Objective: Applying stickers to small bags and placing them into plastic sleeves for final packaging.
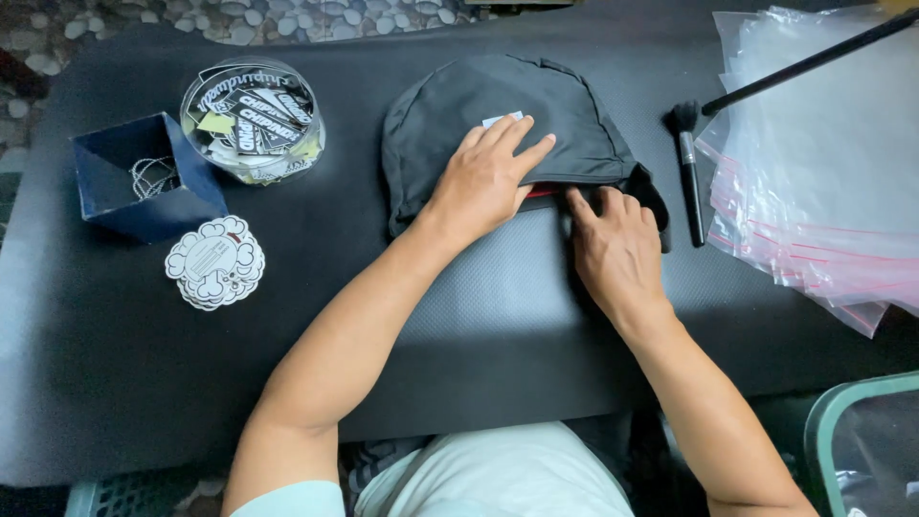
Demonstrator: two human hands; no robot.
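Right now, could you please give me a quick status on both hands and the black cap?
Left hand flat on black cap, pressing. Right hand fingertips at cap's lower edge, near red trim. Black brush lies just right of cap, apart.

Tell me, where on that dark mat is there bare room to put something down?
The mat lies bare in front of the cloud-shaped tags, left of the left forearm, and between both forearms below the black cap. It is crowded upper left around the blue box and clear tub, and right by the brush and plastic bags.
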